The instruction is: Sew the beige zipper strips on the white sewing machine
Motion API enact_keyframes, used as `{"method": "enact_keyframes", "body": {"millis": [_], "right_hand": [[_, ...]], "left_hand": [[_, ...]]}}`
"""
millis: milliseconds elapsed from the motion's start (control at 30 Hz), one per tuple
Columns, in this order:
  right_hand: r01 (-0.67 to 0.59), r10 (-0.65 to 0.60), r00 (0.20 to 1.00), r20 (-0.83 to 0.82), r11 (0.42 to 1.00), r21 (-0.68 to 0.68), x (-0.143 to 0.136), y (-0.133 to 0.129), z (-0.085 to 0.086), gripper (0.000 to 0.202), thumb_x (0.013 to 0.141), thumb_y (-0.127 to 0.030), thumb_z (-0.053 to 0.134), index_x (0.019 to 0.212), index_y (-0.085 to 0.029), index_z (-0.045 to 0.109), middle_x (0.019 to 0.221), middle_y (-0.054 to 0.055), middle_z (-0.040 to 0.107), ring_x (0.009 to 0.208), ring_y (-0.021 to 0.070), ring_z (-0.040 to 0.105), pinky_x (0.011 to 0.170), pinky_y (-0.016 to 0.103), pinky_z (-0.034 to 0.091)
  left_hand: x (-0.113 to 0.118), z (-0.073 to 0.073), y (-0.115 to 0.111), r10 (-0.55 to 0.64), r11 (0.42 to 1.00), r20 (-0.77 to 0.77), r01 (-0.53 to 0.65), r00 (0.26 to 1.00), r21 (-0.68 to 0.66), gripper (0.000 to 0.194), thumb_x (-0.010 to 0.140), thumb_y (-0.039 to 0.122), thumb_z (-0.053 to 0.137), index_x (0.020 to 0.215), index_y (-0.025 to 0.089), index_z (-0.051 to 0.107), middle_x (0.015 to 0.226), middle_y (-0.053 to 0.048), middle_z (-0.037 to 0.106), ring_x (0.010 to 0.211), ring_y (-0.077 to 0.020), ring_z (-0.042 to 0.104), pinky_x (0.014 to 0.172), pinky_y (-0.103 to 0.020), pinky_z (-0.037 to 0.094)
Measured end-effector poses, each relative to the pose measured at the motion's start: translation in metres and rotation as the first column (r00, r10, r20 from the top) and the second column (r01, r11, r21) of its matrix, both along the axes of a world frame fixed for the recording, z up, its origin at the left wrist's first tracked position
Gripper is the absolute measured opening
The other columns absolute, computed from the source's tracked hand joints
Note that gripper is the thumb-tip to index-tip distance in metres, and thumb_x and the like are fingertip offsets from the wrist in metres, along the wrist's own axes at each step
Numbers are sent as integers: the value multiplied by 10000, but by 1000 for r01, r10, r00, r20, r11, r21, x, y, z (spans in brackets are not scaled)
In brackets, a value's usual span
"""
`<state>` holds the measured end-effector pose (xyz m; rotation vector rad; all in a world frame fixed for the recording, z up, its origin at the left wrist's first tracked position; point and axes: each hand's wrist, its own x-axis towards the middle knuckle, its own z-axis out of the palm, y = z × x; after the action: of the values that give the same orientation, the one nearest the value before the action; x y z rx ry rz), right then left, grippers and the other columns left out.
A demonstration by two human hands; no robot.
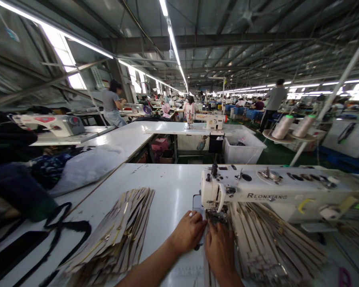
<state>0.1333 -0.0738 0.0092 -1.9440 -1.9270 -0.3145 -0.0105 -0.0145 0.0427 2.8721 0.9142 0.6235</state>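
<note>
At the left end of the sewing machine [242,189], a pale strip [207,275], seemingly half-sewn, lies under a right hand [219,245], fingers slightly spread, beside a left hand [189,231], fingers curled, grips unclear; whether the zipper pile left of it [130,219] or the second pile under its arm [263,239] is finished, I can't tell.

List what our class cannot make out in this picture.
Head view, hidden by the left hand and right hand: whatever lies beneath them.
Head view, cut off by the picture edge: the right end of the sewing machine.
Head view, too small: faint print below RLONXIANG.
</note>
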Motion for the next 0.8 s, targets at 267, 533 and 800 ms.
{"method": "enact_keyframes", "body": {"millis": [267, 533, 800], "right_hand": [[-217, 222, 943, -249, 975, 47, 3, -8, -6, 336, 851, -68, 384, 904, -187, 693, 881, 76, 701, 816, 212, 647, 785, 355, 463], [-320, 384, 852, -355, 920, 228, 19, 2, -30, 325, 923, -184, 336, 1034, -185, 641, 990, 81, 734, 874, 212, 703, 737, 337, 555], [-559, 574, 685, -449, 809, 181, 27, -2, -33, 346, 950, -238, 373, 1106, -239, 682, 1038, 61, 731, 939, 196, 699, 796, 293, 575]], "left_hand": [[6, 10, -22, 188, 967, -87, -200, 978, -160, 125, 911, 174, 482, 944, 174, 603, 869, -72, 613, 822, -218, 565, 740, -339, 472], [18, -28, -72, 485, 837, -202, -519, 851, -174, 247, 889, 85, 445, 1087, 160, 572, 1007, -120, 629, 937, -303, 572, 826, -464, 474], [14, -62, -88, 583, 717, -105, -571, 806, -401, 388, 835, 276, 581, 1198, 147, 539, 1074, -153, 627, 982, -343, 573, 881, -475, 461]]}}
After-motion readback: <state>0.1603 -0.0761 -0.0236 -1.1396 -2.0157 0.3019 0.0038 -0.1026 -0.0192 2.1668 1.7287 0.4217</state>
